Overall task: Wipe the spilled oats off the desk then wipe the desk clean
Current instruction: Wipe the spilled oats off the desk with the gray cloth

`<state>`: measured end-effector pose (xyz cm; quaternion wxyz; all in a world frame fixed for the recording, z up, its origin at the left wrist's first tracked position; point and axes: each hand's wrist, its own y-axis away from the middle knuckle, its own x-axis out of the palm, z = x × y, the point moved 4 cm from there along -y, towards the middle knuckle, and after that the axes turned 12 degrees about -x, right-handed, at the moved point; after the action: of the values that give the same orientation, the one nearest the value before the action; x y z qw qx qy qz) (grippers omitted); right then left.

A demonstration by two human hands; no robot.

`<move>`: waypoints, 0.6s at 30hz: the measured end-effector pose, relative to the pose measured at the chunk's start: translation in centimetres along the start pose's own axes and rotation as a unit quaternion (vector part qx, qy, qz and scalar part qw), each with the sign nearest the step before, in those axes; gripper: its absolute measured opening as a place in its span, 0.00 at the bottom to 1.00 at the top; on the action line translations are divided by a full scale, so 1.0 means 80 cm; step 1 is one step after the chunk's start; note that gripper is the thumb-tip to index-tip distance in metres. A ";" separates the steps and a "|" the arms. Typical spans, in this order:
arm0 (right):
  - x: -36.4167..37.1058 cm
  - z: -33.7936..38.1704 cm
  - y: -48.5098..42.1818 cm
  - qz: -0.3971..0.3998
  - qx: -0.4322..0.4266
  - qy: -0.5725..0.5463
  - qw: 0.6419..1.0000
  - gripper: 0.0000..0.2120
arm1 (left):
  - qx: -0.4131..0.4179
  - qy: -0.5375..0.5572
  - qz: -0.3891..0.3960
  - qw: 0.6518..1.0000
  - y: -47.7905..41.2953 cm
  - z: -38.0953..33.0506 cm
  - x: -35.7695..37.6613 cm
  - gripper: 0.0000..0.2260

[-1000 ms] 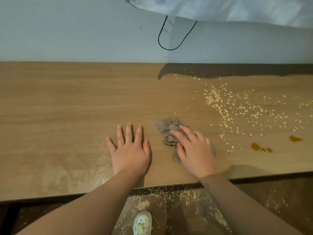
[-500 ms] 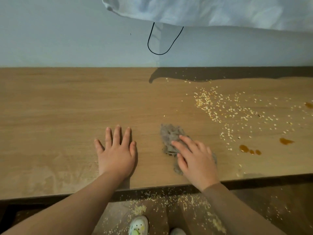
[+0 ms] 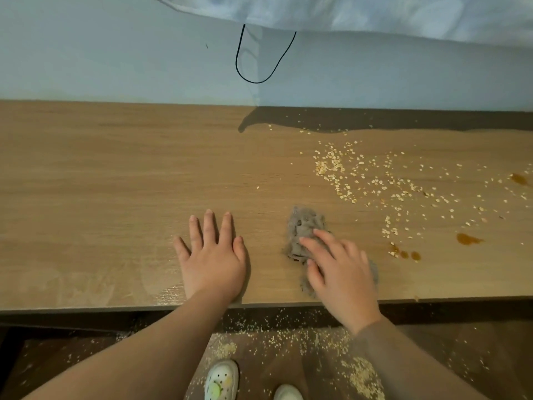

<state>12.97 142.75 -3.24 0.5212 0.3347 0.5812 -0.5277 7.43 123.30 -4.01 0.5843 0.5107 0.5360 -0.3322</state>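
Right hand [image 3: 340,272] unmoved atop cloth [image 3: 302,226], left hand [image 3: 213,264] beside, oats [image 3: 375,183] rightward.

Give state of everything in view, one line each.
Grey crumpled cloth: on desk, pressed under right hand.
Left hand: flat on light wooden desk, holding nothing.
Pale spilled oats: scattered over desk's right part.
Brown liquid spots: on desk, right of cloth.
Oats on floor: scattered.

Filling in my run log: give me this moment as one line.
left hand: flat on desk | right hand: pressing cloth | oats: right of cloth, not yet wiped | brown spots: near oats
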 end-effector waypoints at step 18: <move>0.000 -0.063 -0.003 -0.013 0.074 0.024 0.997 0.20 | -0.002 0.011 -0.015 1.000 0.003 -0.004 -0.003 0.24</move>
<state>11.49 147.57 -3.70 0.4736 0.3779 0.5572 -0.5679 7.49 123.60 -3.66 0.5745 0.5054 0.5502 -0.3344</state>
